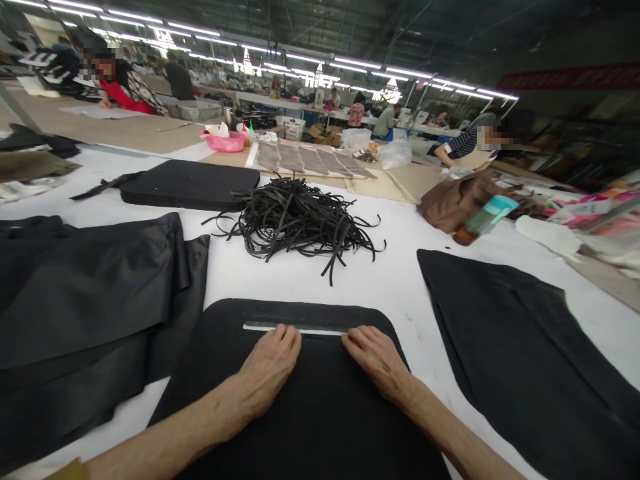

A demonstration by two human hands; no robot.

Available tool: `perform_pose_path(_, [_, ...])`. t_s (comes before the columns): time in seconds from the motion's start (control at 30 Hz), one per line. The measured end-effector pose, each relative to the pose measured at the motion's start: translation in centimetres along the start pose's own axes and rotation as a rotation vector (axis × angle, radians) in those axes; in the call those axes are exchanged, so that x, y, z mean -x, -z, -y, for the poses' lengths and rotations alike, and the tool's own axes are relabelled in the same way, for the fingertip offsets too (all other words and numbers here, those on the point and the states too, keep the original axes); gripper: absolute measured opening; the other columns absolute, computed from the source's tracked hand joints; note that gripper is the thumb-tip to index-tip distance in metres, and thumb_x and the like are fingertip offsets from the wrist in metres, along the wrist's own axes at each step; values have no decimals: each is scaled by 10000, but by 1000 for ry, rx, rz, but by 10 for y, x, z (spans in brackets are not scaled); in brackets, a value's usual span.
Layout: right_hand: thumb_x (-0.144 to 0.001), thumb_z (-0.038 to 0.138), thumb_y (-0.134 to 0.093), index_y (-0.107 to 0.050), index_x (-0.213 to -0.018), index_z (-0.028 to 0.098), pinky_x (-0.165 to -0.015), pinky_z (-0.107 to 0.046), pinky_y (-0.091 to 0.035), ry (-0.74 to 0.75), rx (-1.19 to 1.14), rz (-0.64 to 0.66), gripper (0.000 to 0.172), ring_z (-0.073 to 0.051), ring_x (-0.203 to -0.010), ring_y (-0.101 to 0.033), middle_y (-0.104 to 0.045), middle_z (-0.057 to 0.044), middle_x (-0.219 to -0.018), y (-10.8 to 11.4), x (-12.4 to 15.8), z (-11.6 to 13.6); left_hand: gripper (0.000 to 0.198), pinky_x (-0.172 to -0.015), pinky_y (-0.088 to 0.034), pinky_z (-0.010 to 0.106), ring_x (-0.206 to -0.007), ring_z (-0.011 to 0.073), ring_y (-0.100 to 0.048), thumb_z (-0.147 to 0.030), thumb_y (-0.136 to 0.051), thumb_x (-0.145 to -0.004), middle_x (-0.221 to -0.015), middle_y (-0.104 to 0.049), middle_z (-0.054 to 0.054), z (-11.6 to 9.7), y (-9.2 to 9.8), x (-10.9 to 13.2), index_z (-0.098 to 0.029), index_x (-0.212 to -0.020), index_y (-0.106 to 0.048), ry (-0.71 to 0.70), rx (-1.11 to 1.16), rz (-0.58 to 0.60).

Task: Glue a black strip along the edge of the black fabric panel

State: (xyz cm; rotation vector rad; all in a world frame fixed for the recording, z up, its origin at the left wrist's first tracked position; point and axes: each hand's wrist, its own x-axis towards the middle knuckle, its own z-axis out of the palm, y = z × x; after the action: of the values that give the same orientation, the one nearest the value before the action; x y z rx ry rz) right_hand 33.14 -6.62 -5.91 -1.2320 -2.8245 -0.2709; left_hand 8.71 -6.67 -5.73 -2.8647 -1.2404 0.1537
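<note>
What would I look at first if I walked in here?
The big tangled pile of thin black strips comes first, in the middle of the white table. Nearest, the left hand and right hand rest on a rounded black panel, at a pale strip. Farther back sits a pink basket.

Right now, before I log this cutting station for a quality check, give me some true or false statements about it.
1. The left hand holds scissors. False: it lies open on a rounded black panel, fingertips at a pale strip.
2. The right hand rests on that same panel. True.
3. A tangled pile of black strips lies on the white table beyond the hands. True.
4. A pink basket sits beside the right hand. False: it stands far off, beyond the pile.
5. A co-worker in a striped top stands at the far right. True.
</note>
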Motion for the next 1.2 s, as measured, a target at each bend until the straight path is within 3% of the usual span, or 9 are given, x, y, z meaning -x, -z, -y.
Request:
perform_pose_path(0.23, [-852, 96, -451, -552, -1024, 150, -672, -319, -373, -51, 25, 40, 207, -190, -767, -455, -556, -61, -892, 1, 12, -6, 584, -663, -466, 425, -837, 300, -547, 12, -419, -743, -948, -552, 154, -28, 6, -14, -185, -1293, -412, 167, -63, 1])
perform_pose_path(0.37, [-823, 50, -441, -530, -1084, 130, -680, -304, -417, -85, 7, 30, 287, -194, -795, -478, -561, -87, -926, 1, 28, -14, 572, -629, -460, 388, -790, 274, -547, 9, -429, -744, -898, -555, 138, -29, 6, -16, -194, -1278, -436, 184, -94, 3])
perform_pose_path(0.5, [-807, 0, -397, -576, -936, 151, -688, -283, -451, -211, -27, -13, 267, -184, -829, -521, -576, -84, -931, -1, 41, -18, 597, -620, -441, 356, -782, 250, -534, 8, -418, -745, -901, -558, 122, -28, -1, -14, -217, -1298, -401, 172, -208, -20])
perform_pose_path(0.63, [-792, -35, -337, -570, -1001, 170, -712, -290, -468, -366, -30, -86, 374, -184, -890, -540, -572, -88, -1043, 4, 42, -8, 607, -621, -430, 367, -786, 256, -534, 8, -401, -756, -917, -562, 127, -30, -5, -14, -231, -1314, -377, 163, -253, -31])
perform_pose_path(0.8, [-809, 0, -406, -517, -1149, 154, -808, -354, -454, -301, -17, -63, 389, -219, -948, -522, -566, -102, -1074, 12, 23, 17, 578, -621, -432, 402, -789, 282, -538, -14, -389, -774, -924, -565, 149, -32, -9, -15, -209, -1318, -376, 171, -246, -45])
perform_pose_path(0.97, [-792, -5, -439, -513, -1151, 130, -823, -348, -461, -280, -16, 4, 391, -228, -966, -513, -560, -111, -1061, 1, 12, 28, 531, -708, -445, 421, -895, 288, -517, -16, -377, -772, -1023, -544, 160, -20, -9, -4, -138, -1288, -396, 128, -172, -88])
perform_pose_path(1.2, [-759, -51, -428, -537, -1111, 111, -813, -335, -468, -276, 31, -16, 402, -233, -958, -515, -559, -120, -1063, -9, 17, 27, 460, -827, -444, 396, -989, 264, -500, 33, -368, -733, -1076, -534, 179, 20, -8, 34, -45, -1173, -477, 188, -30, -12])
